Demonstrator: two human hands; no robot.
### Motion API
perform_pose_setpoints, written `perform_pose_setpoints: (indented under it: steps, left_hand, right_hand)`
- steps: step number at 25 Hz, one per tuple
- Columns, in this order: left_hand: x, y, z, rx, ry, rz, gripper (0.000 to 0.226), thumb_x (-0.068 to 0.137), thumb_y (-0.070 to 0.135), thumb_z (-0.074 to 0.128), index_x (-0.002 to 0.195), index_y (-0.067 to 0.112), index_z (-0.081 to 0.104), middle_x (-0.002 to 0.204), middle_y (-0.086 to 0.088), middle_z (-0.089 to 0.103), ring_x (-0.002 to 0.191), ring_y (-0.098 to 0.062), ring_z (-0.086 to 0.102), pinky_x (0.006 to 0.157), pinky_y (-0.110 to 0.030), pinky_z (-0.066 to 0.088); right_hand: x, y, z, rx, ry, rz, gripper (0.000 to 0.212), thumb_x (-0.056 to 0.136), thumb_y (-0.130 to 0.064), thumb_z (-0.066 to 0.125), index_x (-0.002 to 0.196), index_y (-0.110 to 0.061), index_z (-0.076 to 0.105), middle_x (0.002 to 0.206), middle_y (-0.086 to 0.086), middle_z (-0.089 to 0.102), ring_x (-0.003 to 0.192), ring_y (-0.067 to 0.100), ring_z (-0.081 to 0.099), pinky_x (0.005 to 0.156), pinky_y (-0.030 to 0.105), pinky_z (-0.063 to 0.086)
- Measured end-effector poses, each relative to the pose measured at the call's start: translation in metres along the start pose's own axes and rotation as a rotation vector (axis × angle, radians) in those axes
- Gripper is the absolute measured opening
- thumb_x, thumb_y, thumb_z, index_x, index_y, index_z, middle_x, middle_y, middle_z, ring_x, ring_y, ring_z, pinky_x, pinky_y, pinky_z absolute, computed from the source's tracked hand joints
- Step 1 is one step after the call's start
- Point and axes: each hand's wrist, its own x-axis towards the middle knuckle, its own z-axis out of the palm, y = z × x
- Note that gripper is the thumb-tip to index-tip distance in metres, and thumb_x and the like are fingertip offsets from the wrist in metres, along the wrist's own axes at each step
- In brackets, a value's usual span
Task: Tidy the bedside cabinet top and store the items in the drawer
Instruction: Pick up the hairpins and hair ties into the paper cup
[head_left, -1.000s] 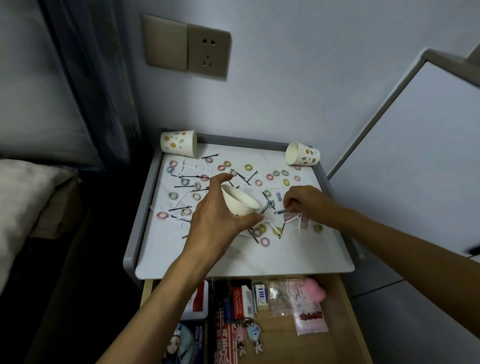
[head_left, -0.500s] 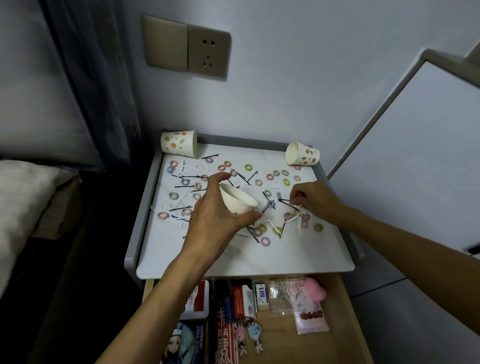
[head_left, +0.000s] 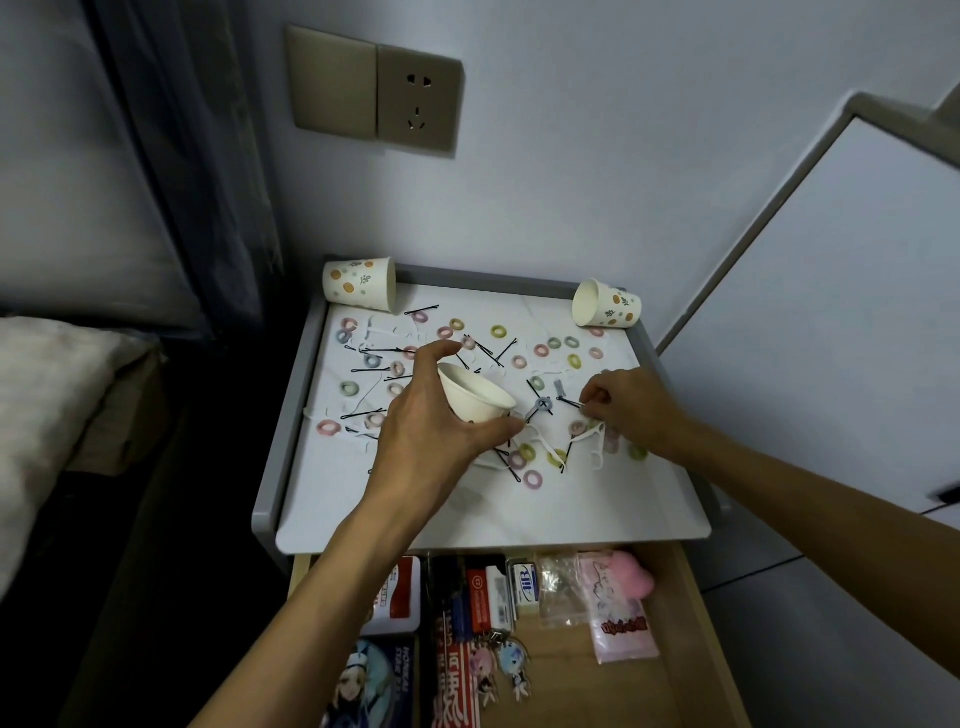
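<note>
A white paper cup (head_left: 475, 397) is gripped, tilted, by the left hand (head_left: 431, 441) above the white marble-look surface (head_left: 519, 509) of the bedside cabinet. A thin black hairpin (head_left: 569, 401) is pinched in the right hand (head_left: 628, 410) just over the surface, with small pastel hair rings (head_left: 498, 331) scattered around it. Below, the wooden drawer (head_left: 670, 649) is seen open.
</note>
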Motion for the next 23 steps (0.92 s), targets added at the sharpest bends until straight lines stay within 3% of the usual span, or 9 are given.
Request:
perform_pose_setpoints:
  steps: [7, 11, 13, 16, 23]
  left_hand:
    - [0.0, 0.001, -0.001, -0.004, -0.006, -0.006, 0.084, 0.063, 0.037, 0.088, 0.132, 0.036, 0.039, 0.114, 0.004, 0.058, 0.1, -0.019, 0.056, 0.076, -0.031, 0.049]
    - [0.0, 0.001, 0.0, -0.003, -0.006, -0.011, 0.084, 0.063, 0.037, 0.088, 0.131, 0.037, 0.04, 0.113, 0.005, 0.058, 0.099, -0.018, 0.056, 0.077, -0.031, 0.049]
    - [0.0, 0.001, 0.0, -0.003, -0.003, -0.013, 0.083, 0.063, 0.037, 0.088, 0.131, 0.037, 0.04, 0.113, 0.005, 0.058, 0.099, -0.018, 0.056, 0.076, -0.03, 0.047]
    - [0.0, 0.001, 0.0, 0.002, -0.007, -0.012, 0.084, 0.063, 0.038, 0.088, 0.131, 0.037, 0.039, 0.113, 0.006, 0.058, 0.099, -0.018, 0.055, 0.076, -0.031, 0.048]
    - [0.0, 0.001, 0.0, -0.001, -0.004, -0.008, 0.083, 0.064, 0.037, 0.087, 0.131, 0.036, 0.039, 0.114, 0.005, 0.058, 0.1, -0.019, 0.056, 0.078, -0.031, 0.049]
  right_hand:
    - [0.003, 0.007, -0.004, 0.018, 0.025, 0.009, 0.011, 0.092, -0.02, 0.063, 0.097, -0.011, 0.068, 0.095, 0.005, 0.069, 0.082, 0.016, 0.06, 0.076, 0.031, 0.051]
    - [0.004, 0.013, -0.009, 0.083, 0.128, -0.004, 0.01, 0.091, -0.013, 0.063, 0.097, -0.009, 0.07, 0.093, 0.006, 0.071, 0.078, 0.014, 0.06, 0.073, 0.027, 0.049]
    - [0.0, 0.01, -0.007, 0.066, 0.108, -0.051, 0.011, 0.091, -0.015, 0.065, 0.099, -0.012, 0.071, 0.093, 0.003, 0.07, 0.077, 0.01, 0.059, 0.073, 0.022, 0.048]
    - [-0.004, 0.006, 0.0, 0.01, 0.016, -0.048, 0.011, 0.091, -0.018, 0.065, 0.099, -0.014, 0.07, 0.094, 0.003, 0.069, 0.075, 0.012, 0.062, 0.076, 0.026, 0.053]
    - [0.0, -0.008, 0.007, -0.028, 0.073, -0.039, 0.012, 0.089, -0.021, 0.068, 0.095, -0.012, 0.071, 0.093, 0.003, 0.064, 0.08, 0.014, 0.057, 0.072, 0.026, 0.048]
